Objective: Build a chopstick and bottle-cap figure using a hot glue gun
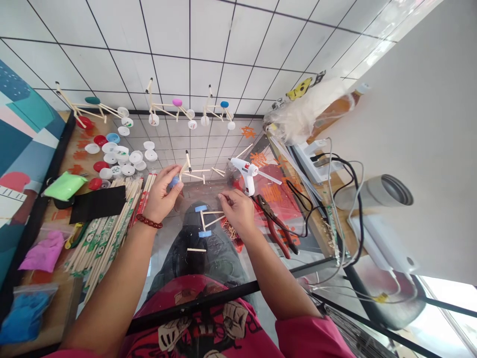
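Observation:
My left hand (164,194) is closed around a small wooden-stick frame (188,171) with a blue bottle cap at its near end and a black-tipped crossbar on top. My right hand (237,206) has its fingers curled and pinched together over the glass tabletop; whatever is in them is too small or hidden to make out. Between the hands lies a triangular stick frame (211,221) with two blue caps, its narrow end reaching close to my right hand. A single short stick (196,250) lies nearer to me. Loose sticks (218,171) are beyond the hands.
A white glue gun (246,174) and red-handled pliers (276,223) lie to the right, beside cables (357,199). On the left are bottle caps (124,156), bundled sticks (108,223) and bagged clay (44,248). Finished-looking stick tricycles (167,107) stand along the back.

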`<state>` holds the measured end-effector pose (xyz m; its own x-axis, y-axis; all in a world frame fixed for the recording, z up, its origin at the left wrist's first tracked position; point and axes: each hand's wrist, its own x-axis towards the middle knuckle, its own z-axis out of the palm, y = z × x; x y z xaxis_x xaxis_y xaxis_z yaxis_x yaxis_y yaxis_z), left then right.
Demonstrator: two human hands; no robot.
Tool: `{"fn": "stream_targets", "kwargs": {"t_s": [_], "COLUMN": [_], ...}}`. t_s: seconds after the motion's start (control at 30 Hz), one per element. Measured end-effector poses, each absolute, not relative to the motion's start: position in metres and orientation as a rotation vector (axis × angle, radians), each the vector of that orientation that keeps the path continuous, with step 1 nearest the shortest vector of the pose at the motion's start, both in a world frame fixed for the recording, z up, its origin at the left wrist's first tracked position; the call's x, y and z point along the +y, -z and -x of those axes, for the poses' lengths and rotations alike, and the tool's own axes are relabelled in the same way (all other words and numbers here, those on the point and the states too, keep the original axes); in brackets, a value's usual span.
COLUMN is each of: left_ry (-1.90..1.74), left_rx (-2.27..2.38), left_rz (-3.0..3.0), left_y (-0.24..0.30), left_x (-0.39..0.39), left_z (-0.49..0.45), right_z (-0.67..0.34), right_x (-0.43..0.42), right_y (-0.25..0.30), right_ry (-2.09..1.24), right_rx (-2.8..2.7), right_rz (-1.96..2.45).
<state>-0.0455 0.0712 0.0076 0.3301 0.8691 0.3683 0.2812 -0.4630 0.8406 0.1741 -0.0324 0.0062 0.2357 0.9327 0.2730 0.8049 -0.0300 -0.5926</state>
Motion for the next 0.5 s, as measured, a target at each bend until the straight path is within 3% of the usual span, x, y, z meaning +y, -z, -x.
{"fn": "stream_targets", "kwargs": {"t_s": [0.5], "left_ry": [-1.088], "left_rx": [1.063], "left_rz": [-1.795], "left_y": [-0.0010], "left_x": [0.0714], "left_z": [0.0446], "right_z": [-0.1736], "right_x": [-0.0325], "right_y": [-0.0062], "right_ry": [-0.232], "right_rx": [-1.601], "right_rz": [1.855]}}
